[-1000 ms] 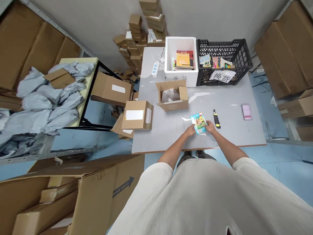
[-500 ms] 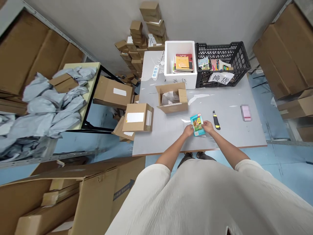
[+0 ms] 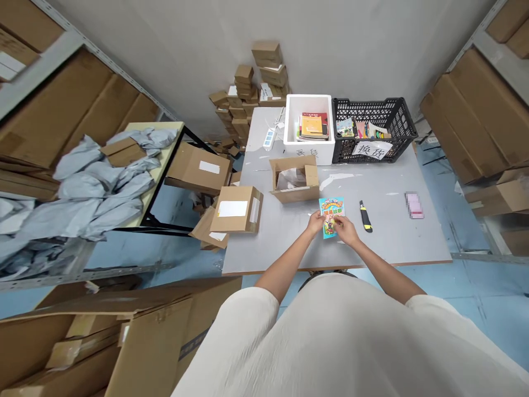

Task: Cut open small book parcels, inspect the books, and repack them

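A small colourful picture book (image 3: 332,205) with a blue border faces up above the grey table, its cover lettering showing. My left hand (image 3: 316,223) grips its left edge with the fingers closed. From the right, my right hand (image 3: 346,229) pinches the book, the fingers lying over part of the cover. A black and yellow box cutter (image 3: 365,216) lies on the table just right of my right hand. Beyond my hands stands an open cardboard box (image 3: 295,194) with crumpled pale packing material (image 3: 290,178) inside.
At the table's back stand a white foam box (image 3: 309,153) and a black crate (image 3: 374,157), both holding books. A closed carton (image 3: 233,212) sits at the left edge. A power strip (image 3: 270,139) and a pink blurred item (image 3: 414,205) lie on the table.
The book has been turned over, from a side with a barcode to the lettered cover. My right hand has shifted in over the book. The camera view has tilted up somewhat.
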A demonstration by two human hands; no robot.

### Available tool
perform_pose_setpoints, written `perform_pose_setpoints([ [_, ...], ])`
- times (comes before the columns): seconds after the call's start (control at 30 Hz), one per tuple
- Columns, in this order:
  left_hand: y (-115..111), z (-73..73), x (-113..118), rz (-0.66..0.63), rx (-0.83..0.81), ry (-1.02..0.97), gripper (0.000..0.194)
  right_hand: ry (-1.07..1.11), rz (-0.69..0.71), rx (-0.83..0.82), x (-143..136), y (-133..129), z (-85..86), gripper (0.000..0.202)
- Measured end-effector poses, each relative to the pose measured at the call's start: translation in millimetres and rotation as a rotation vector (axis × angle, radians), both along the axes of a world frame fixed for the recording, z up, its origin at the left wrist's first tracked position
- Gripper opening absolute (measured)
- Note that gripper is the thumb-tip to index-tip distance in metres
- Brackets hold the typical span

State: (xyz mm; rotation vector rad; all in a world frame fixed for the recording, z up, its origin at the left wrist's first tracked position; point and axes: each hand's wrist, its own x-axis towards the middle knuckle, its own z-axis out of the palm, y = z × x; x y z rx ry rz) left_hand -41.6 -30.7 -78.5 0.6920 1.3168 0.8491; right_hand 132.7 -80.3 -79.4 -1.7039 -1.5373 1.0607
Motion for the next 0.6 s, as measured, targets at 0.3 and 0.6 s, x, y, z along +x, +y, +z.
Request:
perform_pose_setpoints([
  [0.3, -9.7, 16.3, -23.9, 0.047, 0.0, -0.127, 0.043, 0.338, -0.187, -0.315, 18.9, -0.4, -6.7, 0.045],
  [0.6, -10.2, 11.3, -26.7, -0.017, -0.036, -0.025, 0.026, 0.506, -0.287, -0.296, 18.1, -2.6, 6.5, 0.05],
])
